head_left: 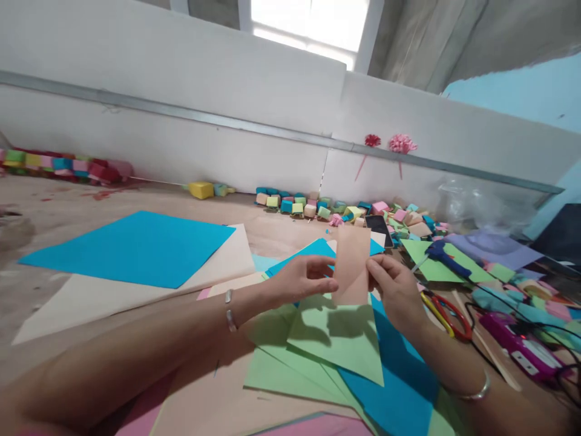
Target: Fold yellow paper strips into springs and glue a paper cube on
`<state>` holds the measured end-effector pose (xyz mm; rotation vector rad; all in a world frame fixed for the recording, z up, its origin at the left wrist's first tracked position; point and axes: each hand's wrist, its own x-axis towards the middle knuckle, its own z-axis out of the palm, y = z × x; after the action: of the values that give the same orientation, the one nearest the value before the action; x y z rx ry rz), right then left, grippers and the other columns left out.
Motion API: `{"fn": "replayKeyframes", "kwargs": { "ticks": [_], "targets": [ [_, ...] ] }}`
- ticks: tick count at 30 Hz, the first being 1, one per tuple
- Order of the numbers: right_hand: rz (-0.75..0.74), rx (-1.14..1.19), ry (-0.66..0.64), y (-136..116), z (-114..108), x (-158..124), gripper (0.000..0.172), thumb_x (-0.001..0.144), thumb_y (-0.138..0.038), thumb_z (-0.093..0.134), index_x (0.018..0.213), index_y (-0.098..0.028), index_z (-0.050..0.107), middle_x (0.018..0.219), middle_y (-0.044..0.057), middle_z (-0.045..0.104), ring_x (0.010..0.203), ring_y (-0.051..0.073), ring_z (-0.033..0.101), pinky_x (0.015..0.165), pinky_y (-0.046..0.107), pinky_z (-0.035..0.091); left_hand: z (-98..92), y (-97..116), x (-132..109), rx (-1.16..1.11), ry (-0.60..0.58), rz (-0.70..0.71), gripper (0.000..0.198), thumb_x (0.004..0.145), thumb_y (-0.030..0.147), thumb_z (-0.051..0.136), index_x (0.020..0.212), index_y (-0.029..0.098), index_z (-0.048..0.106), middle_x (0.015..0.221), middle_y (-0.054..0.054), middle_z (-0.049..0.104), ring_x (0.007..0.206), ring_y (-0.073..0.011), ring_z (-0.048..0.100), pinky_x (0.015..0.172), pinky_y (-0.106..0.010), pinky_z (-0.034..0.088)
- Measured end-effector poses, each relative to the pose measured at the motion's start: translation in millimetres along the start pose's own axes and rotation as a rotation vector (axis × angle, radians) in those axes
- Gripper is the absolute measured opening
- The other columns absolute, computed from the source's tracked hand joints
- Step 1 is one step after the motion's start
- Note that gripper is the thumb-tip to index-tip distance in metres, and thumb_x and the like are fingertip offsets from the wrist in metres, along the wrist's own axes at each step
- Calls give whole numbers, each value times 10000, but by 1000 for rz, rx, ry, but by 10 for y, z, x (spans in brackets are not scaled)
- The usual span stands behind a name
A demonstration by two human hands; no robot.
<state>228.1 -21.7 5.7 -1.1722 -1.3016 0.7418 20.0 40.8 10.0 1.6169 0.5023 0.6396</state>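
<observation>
A peach paper rectangle (352, 266) is held upright between my hands, above green sheets (336, 345). My left hand (308, 280) is at its left edge, with the thumb and fingers on either side of a gap close to the paper. On the right edge, my right hand (394, 284) pinches the paper between thumb and fingers. Beneath and beside the green sheets lie blue paper (399, 369) and peach paper (204, 387). A large blue sheet (136, 248) rests on cream paper at the left.
Small folded paper boxes (297, 209) line the wall. A phone (379, 231), a blue glue gun (447, 259), red-and-yellow scissors (449, 316), a wooden stick and a magenta power strip (521, 348) with black cables lie at the right. Paper flowers (402, 144) stand against the wall.
</observation>
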Motion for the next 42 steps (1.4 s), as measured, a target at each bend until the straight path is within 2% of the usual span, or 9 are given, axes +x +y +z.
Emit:
{"fn": "replayKeyframes", "kwargs": {
  "ticks": [5,10,17,22,25,28,33,39,42],
  "targets": [
    [51,-6,-98,70,80,-35,293,840,-459,613,714,-196,577,611,-24,501,578,132,464,559,261,384,96,-80,-18,104,136,-44,264,767,388,660,686,148,588,597,10,611,503,-91,544,475,-199,432],
    [119,-43,-133,74,115,-30,292,781,-472,679,778,-193,591,588,-24,535,549,133,471,537,263,375,86,-153,-10,128,170,-92,220,806,309,583,656,167,508,487,60,515,383,-56,462,382,-158,322],
    [175,6,-97,190,115,16,280,751,-445,714,734,-186,609,611,-27,531,543,117,447,520,255,348,115,-141,-33,-115,200,-147,345,899,494,489,856,155,540,598,30,532,501,-104,626,415,-162,409],
    [191,94,-67,275,91,41,316,722,-469,735,705,-187,594,621,-37,525,555,118,452,529,253,359,109,-127,-46,-141,226,-166,339,904,487,492,891,152,546,602,16,566,504,-108,632,411,-163,396],
    [192,125,-45,295,81,52,305,727,-455,736,700,-191,586,612,-43,516,556,118,446,535,255,362,105,-181,-37,-86,207,-154,319,789,426,664,928,156,569,642,2,627,511,-122,624,430,-191,415],
    [160,135,-28,309,68,62,279,737,-419,739,699,-186,592,628,-34,533,577,116,456,560,255,375,93,-256,-20,49,254,-83,264,679,321,754,822,149,614,642,2,635,556,-124,609,503,-215,443],
    [217,269,26,300,68,75,269,666,-356,801,720,-195,593,679,-31,511,596,109,451,519,237,359,48,-272,2,229,437,14,192,800,341,613,732,161,614,644,16,584,560,-105,556,549,-226,444],
    [170,305,94,272,-24,172,281,697,-387,773,903,-229,664,781,-24,569,622,94,477,546,224,397,21,-252,3,356,413,13,197,821,334,568,725,169,615,642,10,591,578,-122,551,552,-236,425],
    [125,267,179,329,-134,256,254,663,-362,798,823,-210,673,687,-41,553,565,78,436,519,215,360,17,-258,0,401,420,24,174,818,314,562,747,171,630,698,-8,625,630,-138,552,587,-250,427]
  ]
}}
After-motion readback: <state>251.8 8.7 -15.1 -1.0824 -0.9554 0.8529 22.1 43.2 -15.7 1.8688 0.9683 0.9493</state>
